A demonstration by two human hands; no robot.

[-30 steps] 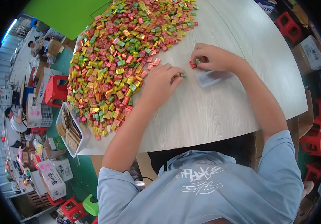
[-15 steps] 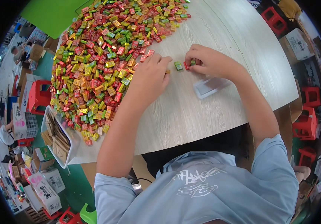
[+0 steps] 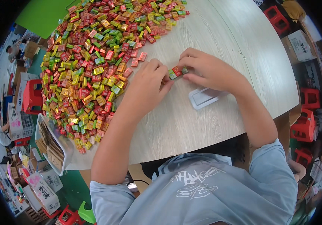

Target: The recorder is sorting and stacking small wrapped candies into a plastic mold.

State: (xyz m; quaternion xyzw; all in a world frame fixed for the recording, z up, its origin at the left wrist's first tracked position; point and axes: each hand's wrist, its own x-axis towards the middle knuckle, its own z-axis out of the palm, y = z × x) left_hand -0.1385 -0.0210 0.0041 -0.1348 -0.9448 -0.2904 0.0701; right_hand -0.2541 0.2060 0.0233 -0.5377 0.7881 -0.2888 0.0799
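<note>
Gap's closed: green piece (image 3: 172, 74) and red piece (image 3: 177, 71) now line up over the bench (image 3: 161, 138), one row instead of loose bits. Our right hand (image 3: 210, 71) has its fingers clamped on the row's end; left hand's (image 3: 149, 82) (grip hidden) we can't tell.

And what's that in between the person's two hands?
In the head view, a short row of small wrapped blocks, green and red, lies between the left hand and the right hand.

Green floor (image 3: 71, 189); red stools (image 3: 302, 125) left and right.
</note>
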